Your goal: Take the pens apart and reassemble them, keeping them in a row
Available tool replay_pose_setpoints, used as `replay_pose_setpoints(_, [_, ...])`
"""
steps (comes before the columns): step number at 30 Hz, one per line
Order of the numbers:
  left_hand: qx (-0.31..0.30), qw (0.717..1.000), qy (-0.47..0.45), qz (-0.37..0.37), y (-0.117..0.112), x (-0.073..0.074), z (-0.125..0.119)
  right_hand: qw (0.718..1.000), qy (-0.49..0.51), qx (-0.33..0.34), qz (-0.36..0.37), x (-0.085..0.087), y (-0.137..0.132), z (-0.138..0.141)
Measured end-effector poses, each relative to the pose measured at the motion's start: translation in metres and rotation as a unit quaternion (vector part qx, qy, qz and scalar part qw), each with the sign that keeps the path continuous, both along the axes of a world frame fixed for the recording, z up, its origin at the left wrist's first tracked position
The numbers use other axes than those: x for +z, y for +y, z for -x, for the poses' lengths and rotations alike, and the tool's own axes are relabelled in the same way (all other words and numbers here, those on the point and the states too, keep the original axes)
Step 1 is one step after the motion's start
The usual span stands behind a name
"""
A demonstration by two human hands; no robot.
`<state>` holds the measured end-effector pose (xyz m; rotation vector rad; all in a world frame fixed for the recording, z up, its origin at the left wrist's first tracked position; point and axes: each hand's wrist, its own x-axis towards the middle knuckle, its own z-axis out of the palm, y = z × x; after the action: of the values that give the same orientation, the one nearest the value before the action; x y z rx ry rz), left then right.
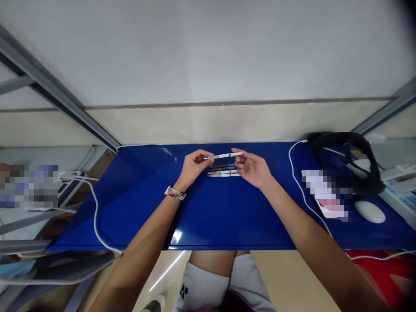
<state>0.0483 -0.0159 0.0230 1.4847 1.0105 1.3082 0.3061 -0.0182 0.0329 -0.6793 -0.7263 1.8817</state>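
A white pen with a grey grip [223, 155] is held level above the blue tabletop [224, 208]. The fingers of my left hand [194, 164] pinch it close to its pointed tip, on the left. At the pen's other end, the thumb and fingers of my right hand [255, 169] are closed on it. Just below, several similar pens [224, 174] lie side by side on the table with their tips to the left. My right fingers partly cover their right ends. A multicoloured band circles my left wrist.
To the right lie a blurred-out phone [323, 193], a white computer mouse [369, 211] and a black headset-like strap [349, 160]. White cables [294, 173] run along both sides of the table. A pale wall [195, 123] stands behind; grey metal posts [65, 97] flank it.
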Motion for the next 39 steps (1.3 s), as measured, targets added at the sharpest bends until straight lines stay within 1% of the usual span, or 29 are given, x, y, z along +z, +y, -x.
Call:
replay_pose_setpoints(2, [0.002, 1.0, -0.02, -0.001, 0.001, 0.0, -0.001, 0.997, 0.062, 0.026, 0.045, 0.003, -0.003, 0.0])
replay_pose_setpoints(5, [0.009, 0.999, -0.039, 0.004, 0.002, -0.001, -0.002, 0.992, 0.108, 0.029, 0.065, 0.005, -0.005, 0.002])
replay_pose_setpoints(12, [0.007, 0.999, -0.047, 0.018, 0.0, 0.001, -0.004, 0.994, 0.092, -0.006, 0.055, 0.001, -0.003, 0.005])
replay_pose_setpoints(17, [0.008, 0.999, -0.044, 0.014, -0.001, 0.001, -0.006, 0.992, 0.116, 0.0, 0.048, -0.001, -0.002, 0.003])
replay_pose_setpoints(22, [0.006, 0.999, -0.031, 0.008, -0.001, 0.0, -0.005, 0.991, 0.11, -0.041, 0.057, -0.006, 0.0, 0.005])
replay_pose_setpoints(28, [0.003, 0.999, -0.045, 0.011, -0.002, 0.003, -0.006, 0.99, 0.127, -0.027, 0.049, -0.004, -0.002, 0.005])
replay_pose_setpoints(34, [-0.003, 0.999, -0.048, 0.011, -0.004, 0.002, -0.008, 0.988, 0.12, -0.059, 0.074, -0.004, 0.001, 0.003])
replay_pose_setpoints(39, [-0.013, 0.999, -0.05, 0.016, -0.005, 0.003, -0.01, 0.985, 0.142, -0.059, 0.074, -0.004, 0.002, 0.004])
